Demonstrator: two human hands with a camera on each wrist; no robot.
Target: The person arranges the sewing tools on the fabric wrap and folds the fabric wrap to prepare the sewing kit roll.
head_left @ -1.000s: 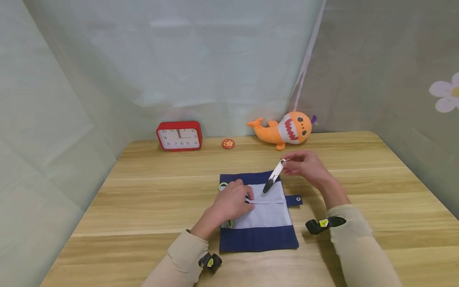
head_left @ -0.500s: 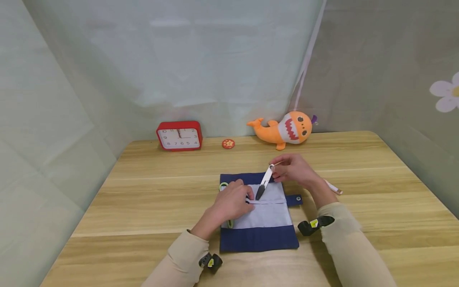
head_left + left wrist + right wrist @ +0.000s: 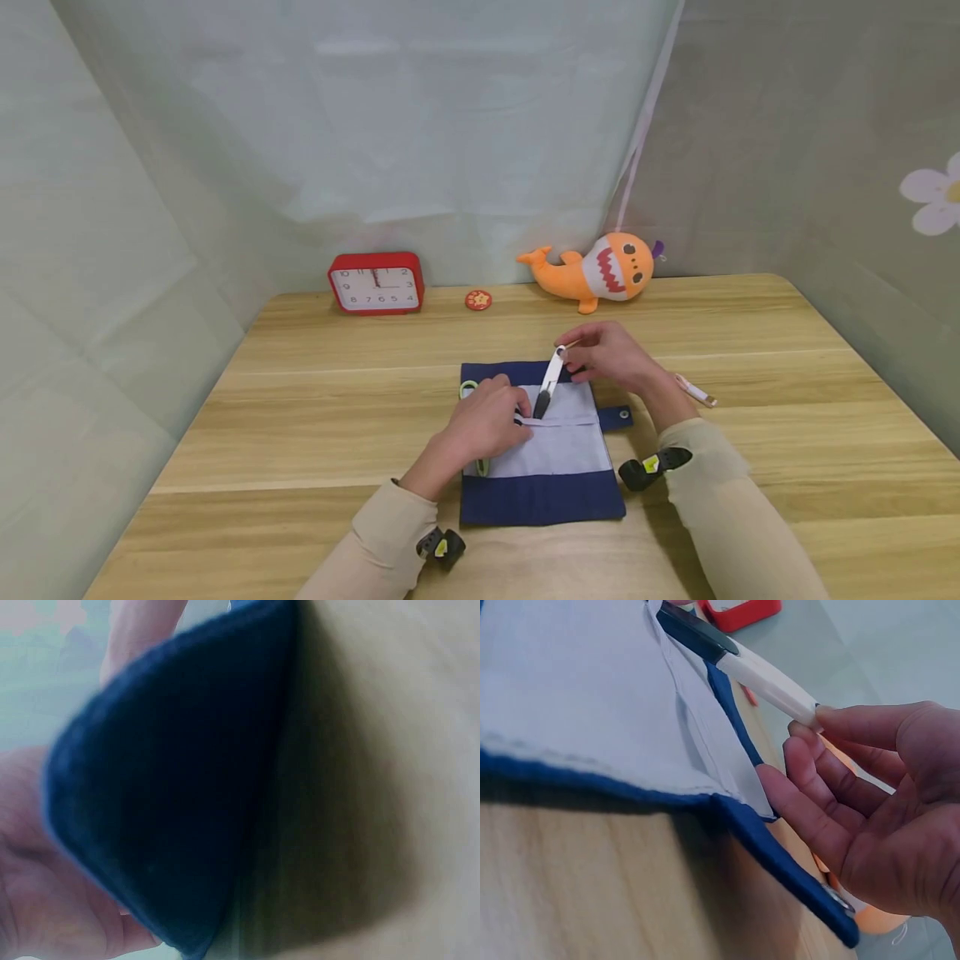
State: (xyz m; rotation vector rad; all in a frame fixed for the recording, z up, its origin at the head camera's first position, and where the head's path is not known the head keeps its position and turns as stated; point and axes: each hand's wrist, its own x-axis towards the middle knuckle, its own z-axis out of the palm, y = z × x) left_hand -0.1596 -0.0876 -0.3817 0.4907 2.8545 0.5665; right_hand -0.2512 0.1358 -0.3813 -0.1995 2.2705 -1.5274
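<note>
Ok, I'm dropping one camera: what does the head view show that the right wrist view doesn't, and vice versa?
Only head: the white-petalled flower on the grey cloth backdrop, and a slim white object lying on the pale wooden tabletop.
Only right wrist: the palm side of the right grip.
Both: that grip pinching a slim white tool with a dark tip, a navy-and-white cloth organiser and a red rectangular clock.

left hand (image 3: 489, 419) hides part of the blue pouch (image 3: 542, 500); flower (image 3: 930, 202) cut off.
</note>
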